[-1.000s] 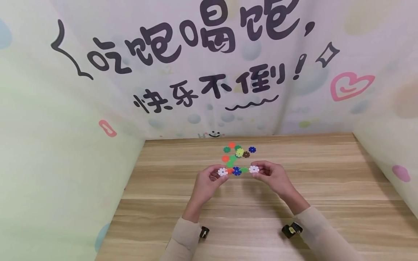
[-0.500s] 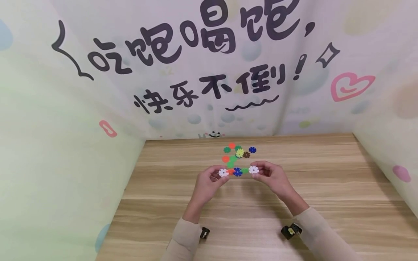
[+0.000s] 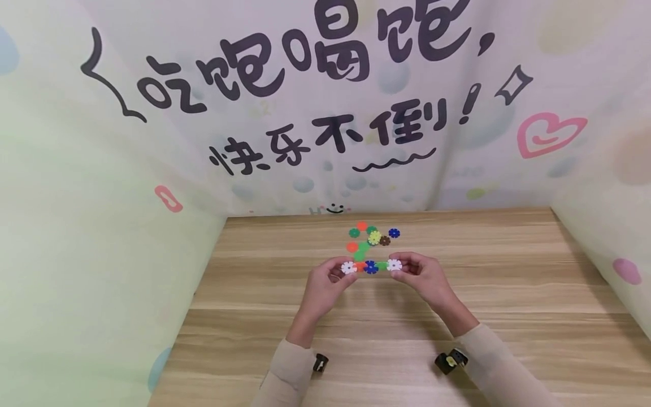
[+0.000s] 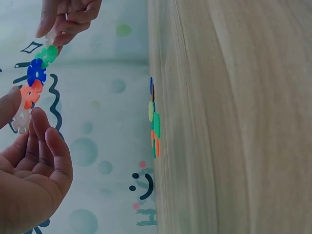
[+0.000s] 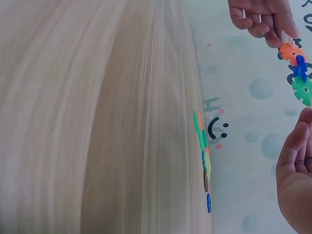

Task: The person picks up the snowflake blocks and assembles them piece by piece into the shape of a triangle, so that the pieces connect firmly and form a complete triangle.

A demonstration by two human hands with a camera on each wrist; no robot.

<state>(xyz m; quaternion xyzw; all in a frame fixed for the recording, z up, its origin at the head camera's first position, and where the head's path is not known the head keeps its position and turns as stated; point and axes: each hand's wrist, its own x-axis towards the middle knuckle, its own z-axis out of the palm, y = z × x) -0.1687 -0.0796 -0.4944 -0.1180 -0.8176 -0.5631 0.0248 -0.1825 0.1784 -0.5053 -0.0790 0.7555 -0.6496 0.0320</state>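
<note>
A short chain of slotted plastic snowflake discs is held up above the table between both hands. From left to right it has a white disc (image 3: 348,268), an orange disc (image 3: 360,267), a blue disc (image 3: 370,267), a green disc (image 3: 382,265) and a second white disc (image 3: 394,264). My left hand (image 3: 323,288) pinches the left white disc between thumb and fingers. At the other end, the right hand (image 3: 427,281) pinches the right white disc. In the right wrist view that disc is hidden, while the green disc (image 5: 303,90) shows just above the right fingertips.
Beyond the hands, several loose discs lie on the wooden table (image 3: 285,243): an orange disc (image 3: 352,247), a yellow disc (image 3: 374,237), a brown disc (image 3: 385,241) and a blue one, among green ones. Printed curtains (image 3: 285,192) enclose the back and sides.
The right hand has shifted slightly left with its white disc, which now sits closer to the green disc. The left hand has barely moved. The loose discs lie as before.
</note>
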